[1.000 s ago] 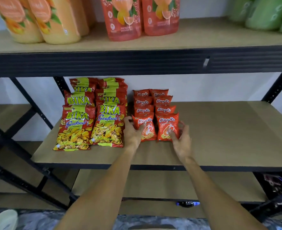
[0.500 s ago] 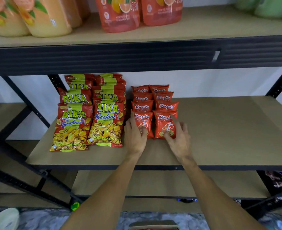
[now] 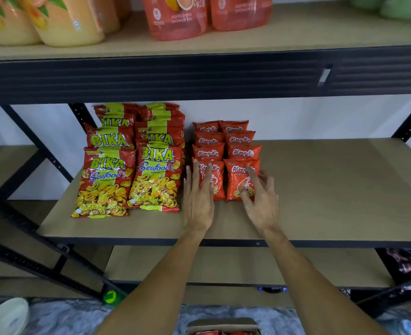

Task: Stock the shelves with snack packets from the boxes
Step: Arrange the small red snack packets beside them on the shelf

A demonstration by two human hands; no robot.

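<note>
2 columns of small orange prawn-cracker packets (image 3: 244, 152) lie overlapped on the middle shelf (image 3: 332, 189), 4 in each, running from the near edge toward the far wall. Just to their left lie 2 overlapped columns of larger BIKA seafood packets (image 3: 105, 182). The left hand (image 3: 198, 201) lies flat, fingers straight and close together, its fingertips on the left side of the near-left packet (image 3: 219, 189). The right hand (image 3: 262, 201) has its fingers loosely spread, its fingertips touching the right side of the near-right packet (image 3: 236, 180); neither hand grips anything. The upper shelf (image 3: 296, 30) carries red shower-gel pouches (image 3: 175, 15) and yellow pouches (image 3: 66, 22). At the near bottom edge a cardboard box (image 3: 223, 322) shows red packets inside.
</note>
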